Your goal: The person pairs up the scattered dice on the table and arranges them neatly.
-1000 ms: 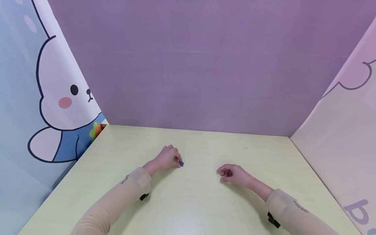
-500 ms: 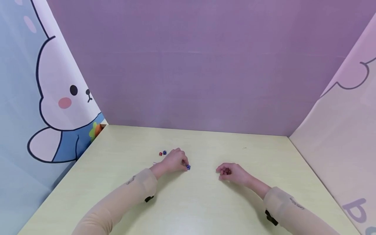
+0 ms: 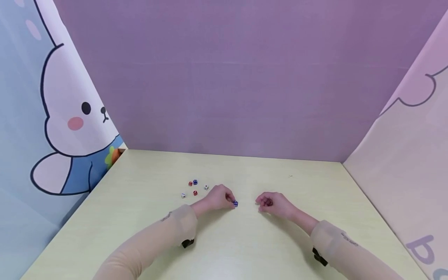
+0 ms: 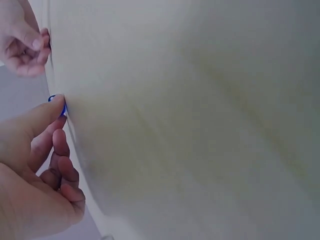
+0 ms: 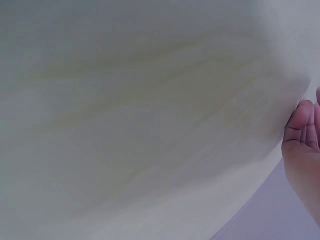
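My left hand (image 3: pixel 218 197) pinches a small blue die (image 3: pixel 236 203) with white dots between thumb and index finger, close over the table. The left wrist view shows only a blue edge of this die (image 4: pixel 64 107) at the thumb tip. A short gap to the right, my right hand (image 3: pixel 276 204) has loosely curled fingers, and no object shows in it. Behind the left hand lie another blue die (image 3: pixel 195 182), a red die (image 3: pixel 190 184), a second red die (image 3: pixel 195 193) and two white dice, one nearer the hand (image 3: pixel 206 187) and one further left (image 3: pixel 183 195).
The pale yellow table (image 3: pixel 252 249) ends at a purple back panel (image 3: pixel 224 85). A cloth printed with a rabbit (image 3: pixel 75 109) hangs on the left, and a pale cloth (image 3: pixel 416 155) on the right. A tiny mark (image 3: pixel 290 176) shows toward the back right.
My left hand has moved right and slightly nearer with the blue die, uncovering the other dice behind it. The right hand has barely shifted.
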`<state>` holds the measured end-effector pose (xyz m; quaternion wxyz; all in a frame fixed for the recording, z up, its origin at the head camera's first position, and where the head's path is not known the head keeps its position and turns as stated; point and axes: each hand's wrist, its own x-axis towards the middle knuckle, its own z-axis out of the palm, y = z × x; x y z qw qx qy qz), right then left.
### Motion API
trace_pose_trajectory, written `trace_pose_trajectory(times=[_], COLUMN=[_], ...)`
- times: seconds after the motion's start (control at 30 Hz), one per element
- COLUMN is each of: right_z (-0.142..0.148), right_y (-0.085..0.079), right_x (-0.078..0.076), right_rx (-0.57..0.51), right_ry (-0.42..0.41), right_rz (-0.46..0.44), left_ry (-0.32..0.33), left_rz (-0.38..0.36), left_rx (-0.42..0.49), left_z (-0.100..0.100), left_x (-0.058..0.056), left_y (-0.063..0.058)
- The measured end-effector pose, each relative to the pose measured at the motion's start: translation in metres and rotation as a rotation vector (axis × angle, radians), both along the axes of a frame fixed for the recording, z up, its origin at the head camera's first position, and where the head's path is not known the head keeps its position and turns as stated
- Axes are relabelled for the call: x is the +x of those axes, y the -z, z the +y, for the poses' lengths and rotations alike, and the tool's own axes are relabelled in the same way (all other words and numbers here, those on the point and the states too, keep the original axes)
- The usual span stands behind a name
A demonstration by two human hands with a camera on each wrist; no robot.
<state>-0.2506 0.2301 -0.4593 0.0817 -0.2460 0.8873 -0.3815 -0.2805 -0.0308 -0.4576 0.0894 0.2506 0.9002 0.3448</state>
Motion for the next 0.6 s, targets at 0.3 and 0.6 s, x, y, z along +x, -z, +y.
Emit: trace_pose_trajectory(times=[0.3, 0.6], right_z=[-0.003, -0.002], right_y=[-0.002, 0.003], right_x=[-0.006, -0.013], right_rx=[-0.003, -0.022], right_ry=[0.001, 0.004], right_rz=[0.013, -0.010], left_ry=[-0.089, -0.154], left_rz=[-0.040, -0.014], left_rx=[0.055, 0.008], left_z=[0.026, 0.049], left_x=[0.001, 0.006], left_y=[0.004, 0.000])
